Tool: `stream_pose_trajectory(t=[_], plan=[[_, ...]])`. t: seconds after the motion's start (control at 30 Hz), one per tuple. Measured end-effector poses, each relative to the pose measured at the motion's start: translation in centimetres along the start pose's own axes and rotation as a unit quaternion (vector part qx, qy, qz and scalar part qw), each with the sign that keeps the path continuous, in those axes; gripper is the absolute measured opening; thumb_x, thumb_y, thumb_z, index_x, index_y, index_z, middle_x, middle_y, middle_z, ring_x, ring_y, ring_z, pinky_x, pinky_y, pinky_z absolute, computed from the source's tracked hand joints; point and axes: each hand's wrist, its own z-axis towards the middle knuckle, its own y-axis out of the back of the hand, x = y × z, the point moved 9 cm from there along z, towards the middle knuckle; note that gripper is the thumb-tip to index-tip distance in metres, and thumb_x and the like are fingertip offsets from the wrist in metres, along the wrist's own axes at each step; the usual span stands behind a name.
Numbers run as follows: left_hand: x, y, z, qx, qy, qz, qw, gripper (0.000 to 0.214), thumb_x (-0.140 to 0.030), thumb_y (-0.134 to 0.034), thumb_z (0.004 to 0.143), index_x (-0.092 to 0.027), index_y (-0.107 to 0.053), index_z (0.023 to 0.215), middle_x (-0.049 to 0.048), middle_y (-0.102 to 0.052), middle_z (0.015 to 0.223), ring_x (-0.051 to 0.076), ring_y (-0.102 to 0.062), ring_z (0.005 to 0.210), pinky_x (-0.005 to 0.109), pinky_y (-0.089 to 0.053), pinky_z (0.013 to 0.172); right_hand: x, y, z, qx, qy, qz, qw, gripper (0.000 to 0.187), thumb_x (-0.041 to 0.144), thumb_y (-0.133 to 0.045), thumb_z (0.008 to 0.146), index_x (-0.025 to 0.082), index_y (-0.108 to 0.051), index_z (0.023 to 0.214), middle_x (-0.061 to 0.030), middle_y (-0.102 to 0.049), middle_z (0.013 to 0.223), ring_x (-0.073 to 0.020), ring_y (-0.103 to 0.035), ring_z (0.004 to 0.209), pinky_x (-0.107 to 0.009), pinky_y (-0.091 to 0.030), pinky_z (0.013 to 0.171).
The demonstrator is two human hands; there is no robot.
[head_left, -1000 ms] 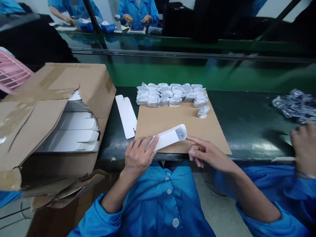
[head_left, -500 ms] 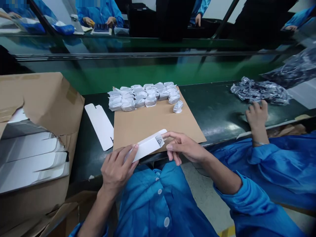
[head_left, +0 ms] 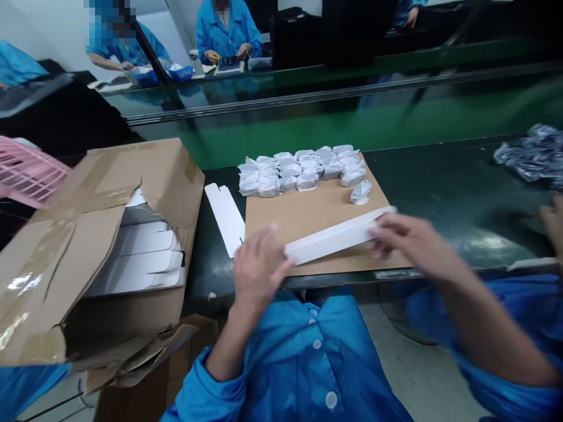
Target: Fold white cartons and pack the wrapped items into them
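Observation:
A long white carton (head_left: 334, 235) is held low over the brown cardboard sheet (head_left: 303, 214), tilted up to the right. My right hand (head_left: 409, 237) grips its right end between thumb and fingers. At the left end is my left hand (head_left: 259, 266), blurred, with thumb and fingers apart; whether it touches the carton is unclear. Several small paper-wrapped packets (head_left: 290, 170) stand in rows along the sheet's far side. One separate packet (head_left: 361, 192) sits nearer, at the right. A flat unfolded white carton (head_left: 225, 220) lies left of the sheet.
At left, a torn brown box (head_left: 162, 158) contains several flat white cartons (head_left: 152, 266). Clear plastic bags (head_left: 532, 155) lie at the far right, near another person's hand (head_left: 555, 225). A pink basket (head_left: 30, 170) is at far left. People in blue work beyond the green barrier (head_left: 308, 132).
My view has swung left. The carton has turned lengthwise to the right, and my right hand has closed on its right end. My left hand has loosened from around the carton.

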Motion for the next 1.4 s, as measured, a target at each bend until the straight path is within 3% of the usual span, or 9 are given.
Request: stream_pose_trajectory(t=[0.17, 0.27, 0.4, 0.5, 0.67, 0.87, 1.1, 1.3, 1.4], plan=[[10.4, -2.9, 0.9, 0.156, 0.091, 0.104, 0.978, 0.059, -0.054, -0.052, 0.089, -0.02, -0.053, 0.138, 0.0183, -0.047, 0.148, 0.041, -0.043, 0.135, 0.059, -0.042, 0.102, -2.8, 17.3, 1.8, -0.191, -0.138, -0.172, 0.957, 0.046, 0.052, -0.065, 0.074, 0.007, -0.068, 0.079, -0.003, -0.059, 0.056, -0.0053, -0.052, 0.05, -0.035, -0.036, 0.057], [12.3, -3.0, -2.5, 0.211, 0.053, 0.1, 0.971, 0.065, -0.056, -0.056, 0.087, -0.019, -0.049, 0.14, 0.0172, -0.04, 0.152, 0.039, -0.036, 0.14, 0.058, -0.038, 0.107, -2.3, 21.3, 1.3, -0.32, -0.174, -0.35, 0.863, 0.044, 0.044, -0.069, 0.079, 0.007, -0.071, 0.102, -0.012, -0.069, 0.072, -0.0117, -0.058, 0.061, -0.037, -0.034, 0.06], [11.8, -0.8, -9.3, 0.225, 0.021, 0.095, 0.969, 0.088, -0.055, -0.071, 0.074, -0.02, -0.037, 0.148, 0.0182, -0.034, 0.155, 0.041, -0.028, 0.144, 0.059, -0.04, 0.107, 1.2, 10.8, -0.2, -0.331, 0.025, -0.339, 0.88, 0.03, 0.027, -0.064, 0.087, 0.016, -0.069, 0.114, -0.0118, -0.071, 0.092, -0.017, -0.064, 0.079, -0.036, -0.044, 0.071], [10.0, 2.6, -12.3, 0.174, 0.012, 0.097, 0.98, 0.073, -0.031, -0.067, 0.083, -0.025, -0.036, 0.149, 0.0153, -0.042, 0.152, 0.036, -0.036, 0.141, 0.052, -0.047, 0.104, 1.6, -5.6, -0.5, -0.02, 0.086, -0.059, 0.994, 0.022, 0.031, -0.062, 0.088, 0.02, -0.07, 0.105, -0.0075, -0.071, 0.088, -0.0158, -0.064, 0.075, -0.03, -0.05, 0.067], [6.7, 8.0, -14.7, -0.061, 0.163, 0.017, 0.985, 0.05, -0.018, -0.045, 0.094, -0.028, -0.047, 0.143, 0.0091, -0.065, 0.13, 0.026, -0.065, 0.114, 0.042, -0.055, 0.094, 3.7, -25.3, -2.7, 0.305, -0.028, 0.32, 0.897, 0.06, 0.046, -0.069, 0.082, 0.018, -0.05, 0.132, -0.01, -0.066, 0.108, -0.0148, -0.065, 0.082, -0.026, -0.054, 0.065], [2.1, 1.9, -15.5, -0.022, 0.244, -0.329, 0.912, 0.047, -0.05, -0.051, 0.09, -0.028, -0.061, 0.131, 0.0068, -0.075, 0.104, 0.03, -0.072, 0.089, 0.04, -0.06, 0.071, 6.2, -21.8, 0.4, 0.229, 0.035, 0.43, 0.872, 0.049, 0.043, -0.074, 0.079, 0.015, -0.056, 0.115, -0.0065, -0.067, 0.104, -0.0123, -0.062, 0.081, -0.021, -0.051, 0.067], [4.1, 0.6, -6.5, 0.027, 0.31, -0.575, 0.757, 0.058, -0.061, -0.068, 0.075, -0.021, -0.068, 0.117, 0.0084, -0.074, 0.101, 0.024, -0.069, 0.087, 0.032, -0.058, 0.068, 4.8, -14.1, -2.5, 0.403, 0.18, -0.083, 0.894, 0.02, 0.033, -0.062, 0.09, 0.015, -0.062, 0.098, -0.0021, -0.065, 0.089, -0.0121, -0.06, 0.076, -0.02, -0.045, 0.061], [4.1, -1.7, -4.6, 0.043, 0.396, -0.563, 0.724, 0.029, -0.038, -0.073, 0.078, -0.015, -0.072, 0.096, 0.0045, -0.073, 0.084, 0.015, -0.066, 0.071, 0.022, -0.054, 0.059, 5.3, -12.9, -4.6, 0.034, 0.324, -0.385, 0.863, 0.077, 0.045, -0.069, 0.083, 0.01, -0.039, 0.145, -0.0223, -0.059, 0.124, -0.0346, -0.059, 0.109, -0.049, -0.049, 0.089], [2.7, -2.0, -4.0, 0.08, 0.362, -0.634, 0.679, 0.043, -0.052, -0.066, 0.081, -0.016, -0.07, 0.105, 0.0073, -0.074, 0.084, 0.017, -0.067, 0.065, 0.024, -0.053, 0.049, 4.8, -12.2, -4.7, 0.027, 0.327, -0.299, 0.896, 0.075, 0.042, -0.065, 0.086, 0.009, -0.037, 0.147, -0.0226, -0.056, 0.132, -0.0345, -0.056, 0.117, -0.051, -0.046, 0.096]])
